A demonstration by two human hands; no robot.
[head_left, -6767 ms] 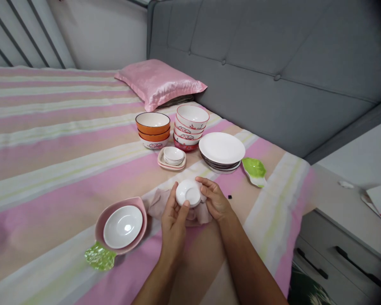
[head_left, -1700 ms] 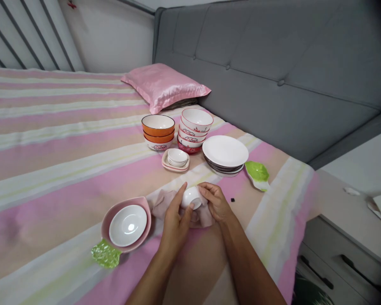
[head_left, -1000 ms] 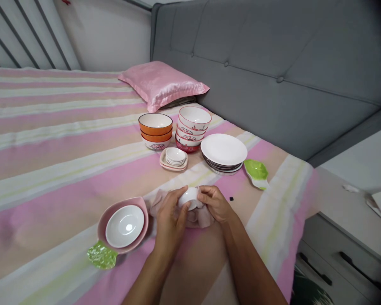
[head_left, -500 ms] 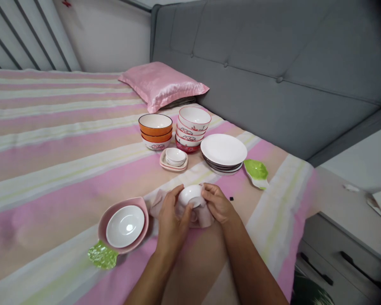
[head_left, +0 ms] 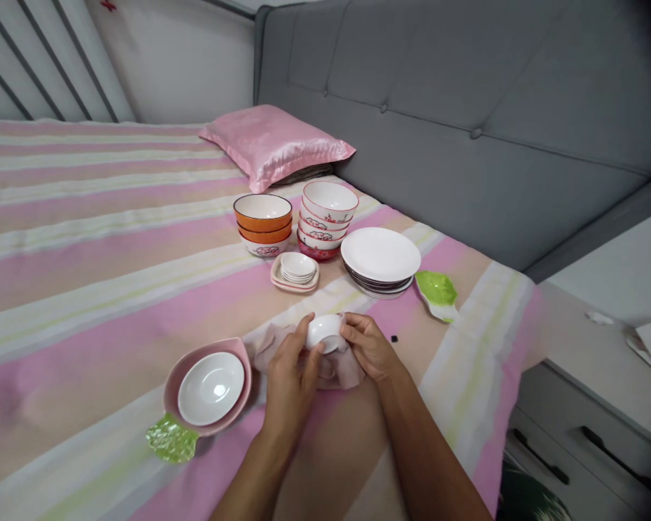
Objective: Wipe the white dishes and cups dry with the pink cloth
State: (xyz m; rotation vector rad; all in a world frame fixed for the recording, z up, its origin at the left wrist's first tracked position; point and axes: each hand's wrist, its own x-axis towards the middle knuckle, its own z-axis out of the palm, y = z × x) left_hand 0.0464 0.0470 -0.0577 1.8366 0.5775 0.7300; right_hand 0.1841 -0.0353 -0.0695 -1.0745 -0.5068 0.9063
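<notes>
Between my two hands is a small white dish (head_left: pixel 324 330), its underside turned partly towards me. My left hand (head_left: pixel 296 373) is closed on its left edge, thumb at the near side. On the right edge, my right hand (head_left: pixel 369 349) pinches the dish with a fold of thin pale pink cloth (head_left: pixel 347 370). More of the cloth hangs below the dish and spreads behind my left hand. To the left, a white dish (head_left: pixel 211 388) sits in a pink bowl (head_left: pixel 172 383) with a green leaf-shaped handle.
Beyond my hands stand stacked orange bowls (head_left: pixel 263 213), patterned white bowls (head_left: pixel 330 206), white plates (head_left: pixel 380 253) and small dishes (head_left: pixel 297 265). A green leaf-shaped dish (head_left: pixel 437 289) lies right of the plates. A pink pillow (head_left: pixel 276 145) rests near the grey headboard (head_left: pixel 439 87).
The small dish has tilted a little between my hands, so its base ring shows less. Both hands keep their grip. The whole view has shifted slightly.
</notes>
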